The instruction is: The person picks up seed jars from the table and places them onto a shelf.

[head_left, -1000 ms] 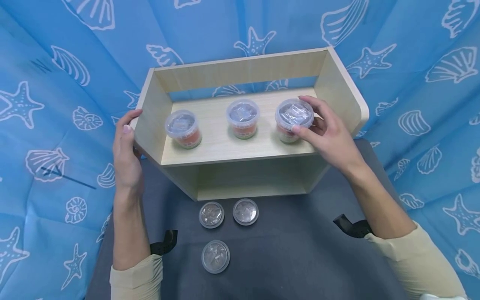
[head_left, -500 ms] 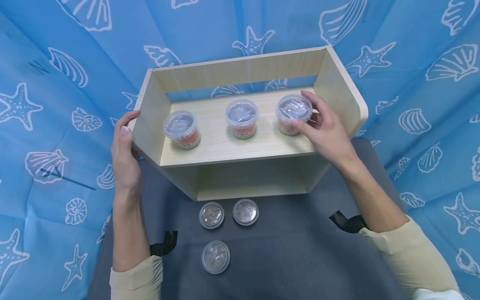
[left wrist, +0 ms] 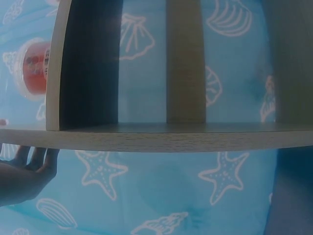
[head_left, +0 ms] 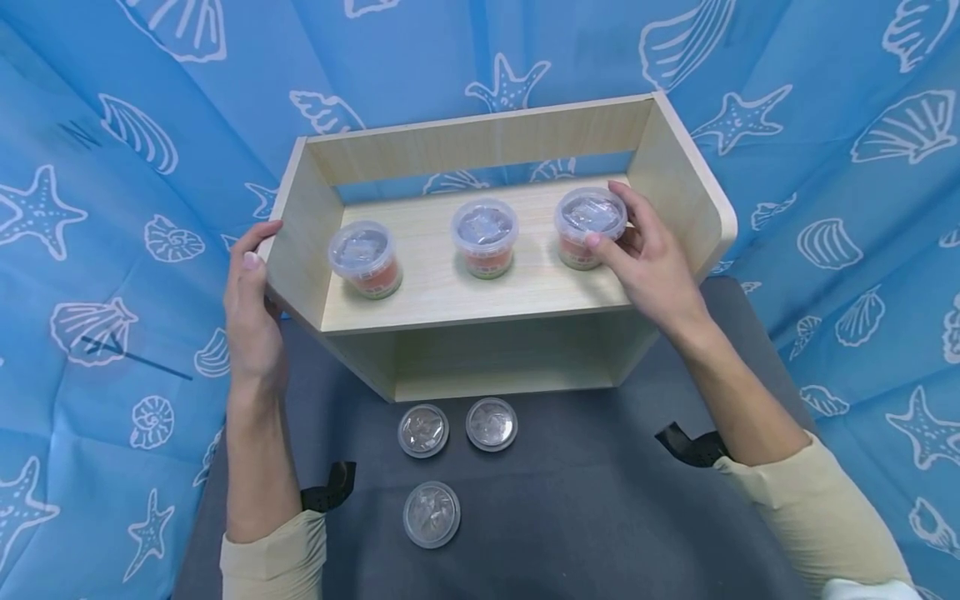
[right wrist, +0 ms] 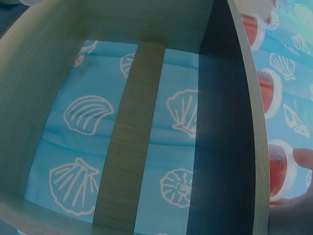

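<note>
My right hand [head_left: 660,267] holds a clear-lidded plastic tub [head_left: 573,250] with reddish contents, thumb at its front and a finger behind the rim. It stands at the right of the upper board of a pale wooden shelf [head_left: 427,300]. Two similar tubs share that board: a middle tub [head_left: 486,242] and a left tub [head_left: 367,262]. My left hand [head_left: 255,325] grips the shelf's left side panel near its front edge. In the left wrist view, fingertips [left wrist: 51,156] touch the panel's outer side. The right wrist view shows my thumb against the right tub's lid [right wrist: 289,171].
Three round lidded containers lie on the dark grey table [head_left: 585,500] before the shelf: a left one [head_left: 423,431], a right one [head_left: 492,423] and a nearer one [head_left: 431,514]. A blue seashell-patterned curtain [head_left: 847,208] hangs behind and beside the shelf.
My right hand and the right tub have moved slightly back on the upper board, then a little right. My left hand stays on the side panel.
</note>
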`<state>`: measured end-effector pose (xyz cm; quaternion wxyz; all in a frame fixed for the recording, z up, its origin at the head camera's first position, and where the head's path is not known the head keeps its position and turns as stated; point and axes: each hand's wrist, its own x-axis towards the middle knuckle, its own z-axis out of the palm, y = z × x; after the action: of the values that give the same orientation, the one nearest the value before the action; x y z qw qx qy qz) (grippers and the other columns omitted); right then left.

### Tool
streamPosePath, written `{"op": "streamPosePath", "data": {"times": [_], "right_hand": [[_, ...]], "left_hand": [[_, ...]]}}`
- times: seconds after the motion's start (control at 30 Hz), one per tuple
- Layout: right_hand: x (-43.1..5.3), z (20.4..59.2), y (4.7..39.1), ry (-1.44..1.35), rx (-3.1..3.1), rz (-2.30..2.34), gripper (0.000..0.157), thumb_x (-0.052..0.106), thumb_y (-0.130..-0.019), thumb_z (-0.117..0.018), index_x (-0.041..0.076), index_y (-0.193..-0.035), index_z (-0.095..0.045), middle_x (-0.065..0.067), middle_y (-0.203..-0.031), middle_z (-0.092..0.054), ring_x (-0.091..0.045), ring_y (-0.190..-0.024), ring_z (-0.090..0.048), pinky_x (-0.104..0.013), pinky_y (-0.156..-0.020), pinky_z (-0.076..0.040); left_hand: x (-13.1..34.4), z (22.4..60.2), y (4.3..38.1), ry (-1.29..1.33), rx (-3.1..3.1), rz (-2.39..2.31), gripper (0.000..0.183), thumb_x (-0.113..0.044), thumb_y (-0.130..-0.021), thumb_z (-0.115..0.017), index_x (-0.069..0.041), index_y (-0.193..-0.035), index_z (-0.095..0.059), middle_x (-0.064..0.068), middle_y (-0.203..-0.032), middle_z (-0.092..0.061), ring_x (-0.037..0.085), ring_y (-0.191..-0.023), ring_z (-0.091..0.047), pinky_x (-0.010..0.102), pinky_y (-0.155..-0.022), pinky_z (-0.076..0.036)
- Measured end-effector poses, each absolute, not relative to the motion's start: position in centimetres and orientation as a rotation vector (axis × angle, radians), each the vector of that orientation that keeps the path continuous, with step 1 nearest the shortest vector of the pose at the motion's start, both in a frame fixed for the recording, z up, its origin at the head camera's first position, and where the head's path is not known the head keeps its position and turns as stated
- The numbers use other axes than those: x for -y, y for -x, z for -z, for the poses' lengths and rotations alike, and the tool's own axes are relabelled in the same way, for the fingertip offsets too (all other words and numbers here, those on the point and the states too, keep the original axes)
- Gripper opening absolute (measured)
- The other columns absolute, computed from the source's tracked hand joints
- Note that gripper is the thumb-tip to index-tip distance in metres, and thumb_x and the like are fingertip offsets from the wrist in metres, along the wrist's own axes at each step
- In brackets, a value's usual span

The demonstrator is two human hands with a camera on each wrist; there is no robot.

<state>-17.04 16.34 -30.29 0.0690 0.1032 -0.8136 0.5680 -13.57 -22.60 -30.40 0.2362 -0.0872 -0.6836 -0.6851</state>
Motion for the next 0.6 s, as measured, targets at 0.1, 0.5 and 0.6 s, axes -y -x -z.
{"op": "streamPosePath", "data": {"times": [0.1, 0.5, 0.6], "right_hand": [[-16.36, 30.32, 17.07, -0.323, 2.449, -1.712, 0.065, 0.018, -0.099, -0.061, 0.009, -0.156, -0.029, -0.017, -0.153, -0.037, -0.033, -0.138, -0.042, -0.038, -0.112, -0.034], [-16.26, 29.82, 16.67, -0.327, 2.378, -1.756, 0.078, 0.014, -0.096, -0.065, 0.013, -0.159, -0.019, -0.011, -0.161, -0.027, -0.025, -0.146, -0.030, -0.034, -0.116, -0.026], [-16.22, 29.45, 16.41, -0.352, 2.317, -1.746, 0.079, 0.011, -0.094, -0.067, 0.011, -0.158, -0.022, -0.009, -0.161, -0.027, -0.019, -0.148, -0.026, -0.030, -0.117, -0.021]], "left_hand": [[22.57, 30.41, 13.57, 0.239, 1.869, 1.881, 0.041, -0.028, -0.106, -0.034, -0.011, -0.138, -0.055, 0.014, -0.126, -0.050, 0.028, -0.095, -0.050, 0.032, -0.068, -0.038], [22.84, 29.89, 13.33, 0.198, 1.904, 1.931, 0.042, -0.032, -0.105, -0.039, -0.015, -0.141, -0.054, 0.012, -0.139, -0.046, 0.026, -0.109, -0.048, 0.036, -0.083, -0.037], [22.87, 29.86, 13.22, 0.178, 1.900, 1.958, 0.043, -0.033, -0.105, -0.041, -0.017, -0.143, -0.053, 0.010, -0.144, -0.044, 0.027, -0.116, -0.046, 0.036, -0.087, -0.037]]}}
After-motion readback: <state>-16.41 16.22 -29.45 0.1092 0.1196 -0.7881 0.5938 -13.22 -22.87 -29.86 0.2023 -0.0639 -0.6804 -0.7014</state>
